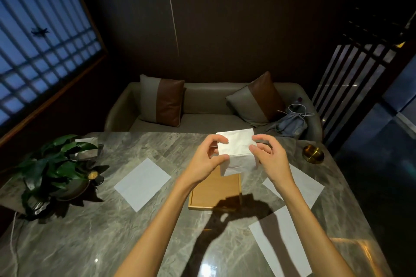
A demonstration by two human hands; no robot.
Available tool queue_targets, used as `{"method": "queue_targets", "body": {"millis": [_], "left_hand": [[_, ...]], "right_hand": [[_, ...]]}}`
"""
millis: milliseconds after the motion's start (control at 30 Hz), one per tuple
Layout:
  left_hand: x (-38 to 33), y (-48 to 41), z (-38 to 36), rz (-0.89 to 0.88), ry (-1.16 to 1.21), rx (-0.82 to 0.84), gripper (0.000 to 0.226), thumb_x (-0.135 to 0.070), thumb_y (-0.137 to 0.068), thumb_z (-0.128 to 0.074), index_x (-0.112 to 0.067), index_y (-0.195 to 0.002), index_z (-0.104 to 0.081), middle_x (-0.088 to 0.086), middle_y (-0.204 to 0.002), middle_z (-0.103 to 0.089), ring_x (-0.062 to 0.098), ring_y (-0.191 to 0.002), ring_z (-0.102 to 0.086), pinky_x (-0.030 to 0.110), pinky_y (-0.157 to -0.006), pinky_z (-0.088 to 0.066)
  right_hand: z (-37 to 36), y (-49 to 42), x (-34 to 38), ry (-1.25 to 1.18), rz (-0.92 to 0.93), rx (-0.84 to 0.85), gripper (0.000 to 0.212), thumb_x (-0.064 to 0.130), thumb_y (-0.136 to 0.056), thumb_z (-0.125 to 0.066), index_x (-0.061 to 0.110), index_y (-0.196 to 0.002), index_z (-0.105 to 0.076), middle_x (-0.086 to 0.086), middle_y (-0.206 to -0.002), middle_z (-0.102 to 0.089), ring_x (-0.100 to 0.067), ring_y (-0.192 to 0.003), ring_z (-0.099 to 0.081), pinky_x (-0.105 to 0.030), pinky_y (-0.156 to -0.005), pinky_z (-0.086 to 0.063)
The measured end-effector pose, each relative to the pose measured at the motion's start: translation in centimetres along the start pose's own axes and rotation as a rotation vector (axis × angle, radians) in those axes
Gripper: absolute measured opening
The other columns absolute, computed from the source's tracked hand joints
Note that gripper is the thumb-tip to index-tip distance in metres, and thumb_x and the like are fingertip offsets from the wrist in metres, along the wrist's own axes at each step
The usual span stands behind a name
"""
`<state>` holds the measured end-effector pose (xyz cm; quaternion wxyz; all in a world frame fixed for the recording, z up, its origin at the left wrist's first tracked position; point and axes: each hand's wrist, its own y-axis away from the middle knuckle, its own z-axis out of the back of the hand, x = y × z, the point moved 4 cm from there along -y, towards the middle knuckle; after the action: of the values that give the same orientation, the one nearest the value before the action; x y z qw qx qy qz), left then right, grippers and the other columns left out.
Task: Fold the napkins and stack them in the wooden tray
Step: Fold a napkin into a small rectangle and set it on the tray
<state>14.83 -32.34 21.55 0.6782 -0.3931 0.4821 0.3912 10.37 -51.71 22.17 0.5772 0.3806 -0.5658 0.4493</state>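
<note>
Both hands, left (208, 159) and right (269, 159), pinched a half-folded napkin (236, 150) by its side edges above the tray (215, 191), crease running left to right, lower flap hanging toward the table (112, 231).

The napkin (236, 148) between the left hand (208, 159) and right hand (271, 159) was plain white. The wooden tray (213, 191) below the hands was light tan. The table (112, 231) was grey marble with pale veining. The potted plant (56, 164) left of the left hand was dark green.
</note>
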Motion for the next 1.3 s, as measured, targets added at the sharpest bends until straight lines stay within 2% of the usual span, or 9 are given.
{"method": "queue_targets", "body": {"millis": [200, 333, 433, 567, 700, 867, 1000, 1167, 1300], "left_hand": [[0.5, -0.4, 0.6, 0.002, -0.055, -0.164, 0.028, -0.011, -0.094, -0.07, -0.035, -0.108, -0.065, -0.025, -0.112, -0.064, -0.018, -0.105, -0.057, -0.002, -0.082, -0.045], [1.0, -0.3, 0.8, 0.08, -0.074, -0.024, 0.045, -0.019, -0.089, -0.077, -0.033, -0.129, -0.062, -0.035, -0.119, -0.056, -0.028, -0.106, -0.05, -0.006, -0.078, -0.042], [1.2, 0.0, 0.8, 0.108, -0.138, 0.067, 0.049, -0.02, -0.088, -0.077, -0.037, -0.131, -0.06, -0.037, -0.119, -0.053, -0.019, -0.109, -0.053, 0.004, -0.079, -0.049], [1.1, 0.2, 1.0, 0.078, -0.13, -0.013, 0.016, -0.02, -0.098, -0.065, -0.03, -0.111, -0.067, -0.008, -0.107, -0.065, 0.012, -0.095, -0.061, 0.027, -0.081, -0.054], [1.2, 0.3, 1.0, 0.103, -0.195, -0.05, 0.012, -0.028, -0.101, -0.06, -0.037, -0.093, -0.064, -0.006, -0.104, -0.058, 0.006, -0.094, -0.056, 0.022, -0.082, -0.046], [1.3, 0.5, 0.7, 0.153, -0.15, 0.024, 0.015, -0.015, -0.09, -0.074, -0.027, -0.096, -0.066, -0.01, -0.106, -0.065, 0.003, -0.095, -0.064, 0.022, -0.085, -0.054], [1.3, 0.8, 0.5, -0.028, -0.334, -0.229, 0.015, -0.001, -0.093, -0.065, -0.015, -0.097, -0.067, -0.004, -0.095, -0.064, 0.0, -0.081, -0.057, 0.018, -0.079, -0.048], [1.9, 2.5, -2.4, -0.594, -0.683, -0.065, 0.032, 0.004, -0.085, -0.071, -0.013, -0.111, -0.061, 0.004, -0.109, -0.054, 0.02, -0.099, -0.055, 0.025, -0.084, -0.045], [2.7, 3.7, -3.5, -0.383, -0.47, -0.12, 0.057, -0.014, -0.09, -0.057, -0.038, -0.141, -0.046, -0.005, -0.145, -0.042, 0.013, -0.136, -0.04, 0.02, -0.113, -0.032]], "right_hand": [[-0.3, 0.5, -0.6, 0.064, -0.026, 0.183, 0.034, 0.013, -0.088, -0.075, 0.033, -0.114, -0.067, 0.01, -0.117, -0.067, -0.008, -0.106, -0.065, -0.009, -0.074, -0.055], [-0.3, 0.4, -0.7, 0.163, -0.009, 0.222, 0.04, 0.006, -0.089, -0.072, 0.025, -0.123, -0.067, 0.006, -0.126, -0.064, -0.008, -0.111, -0.062, -0.007, -0.075, -0.054], [0.1, 0.3, -0.7, 0.21, 0.01, 0.177, 0.033, 0.007, -0.094, -0.065, 0.02, -0.125, -0.067, 0.007, -0.123, -0.062, -0.004, -0.106, -0.059, -0.002, -0.071, -0.05], [0.0, 0.3, -0.5, 0.244, 0.038, 0.183, 0.023, 0.016, -0.1, -0.058, 0.017, -0.12, -0.068, 0.002, -0.116, -0.067, -0.009, -0.105, -0.062, -0.013, -0.076, -0.055], [-0.2, 0.1, -0.6, 0.262, 0.006, 0.144, 0.019, 0.018, -0.102, -0.054, 0.008, -0.105, -0.07, -0.007, -0.1, -0.067, -0.022, -0.095, -0.062, -0.038, -0.082, -0.055], [-0.1, -0.2, -1.2, 0.237, -0.062, 0.097, 0.021, 0.023, -0.102, -0.054, 0.01, -0.104, -0.071, -0.001, -0.091, -0.067, -0.018, -0.087, -0.061, -0.027, -0.073, -0.051], [-0.1, -0.1, -1.8, 0.17, -0.234, -0.006, 0.037, 0.039, -0.103, -0.05, 0.017, -0.131, -0.055, -0.005, -0.089, -0.062, -0.021, -0.079, -0.062, -0.032, -0.069, -0.054], [-2.1, 0.5, -1.9, -0.032, -0.405, 0.132, 0.07, 0.029, -0.095, -0.067, 0.035, -0.152, -0.026, -0.009, -0.095, -0.071, -0.018, -0.081, -0.071, -0.027, -0.067, -0.062], [-1.8, 0.2, -1.4, 0.034, -0.221, 0.045, 0.08, 0.016, -0.094, -0.066, 0.034, -0.157, -0.02, -0.007, -0.081, -0.068, -0.016, -0.087, -0.069, -0.019, -0.069, -0.054]]}}
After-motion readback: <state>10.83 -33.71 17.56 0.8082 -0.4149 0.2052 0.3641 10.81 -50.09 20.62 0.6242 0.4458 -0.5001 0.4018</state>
